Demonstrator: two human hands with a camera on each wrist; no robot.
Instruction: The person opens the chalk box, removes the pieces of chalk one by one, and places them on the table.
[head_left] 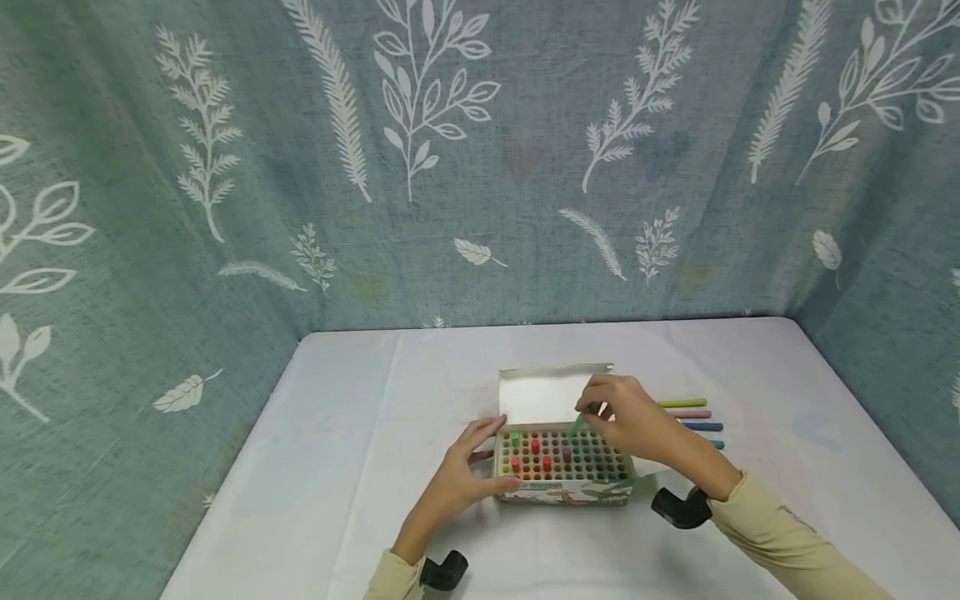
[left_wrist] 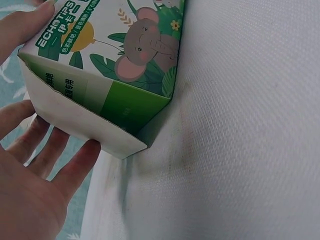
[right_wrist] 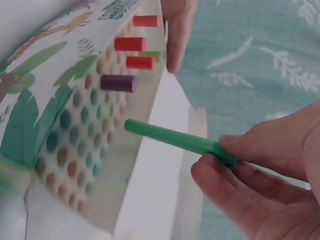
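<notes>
A cardboard box (head_left: 562, 493) with an elephant and leaf print stands on the table, its top a grid of round holes. My left hand (head_left: 465, 479) grips the box's left end, thumb on the front and fingers against an end flap (left_wrist: 80, 117). Between thumb and fingertips, my right hand (head_left: 630, 417) pinches a green marker (right_wrist: 170, 137), tilted, its lower end close over the back rows of holes. Several markers stick up from the grid: red ones (right_wrist: 130, 44), a purple one (right_wrist: 119, 83) and a green one (head_left: 515, 437).
Behind the box its white lid (head_left: 543, 396) stands folded back. Right of it, partly behind my right hand, lie several loose markers, among them an olive one (head_left: 684, 402), a pink one (head_left: 690, 413) and a blue one (head_left: 702, 427). A leaf-patterned curtain (head_left: 525, 250) surrounds the white table (head_left: 360, 492).
</notes>
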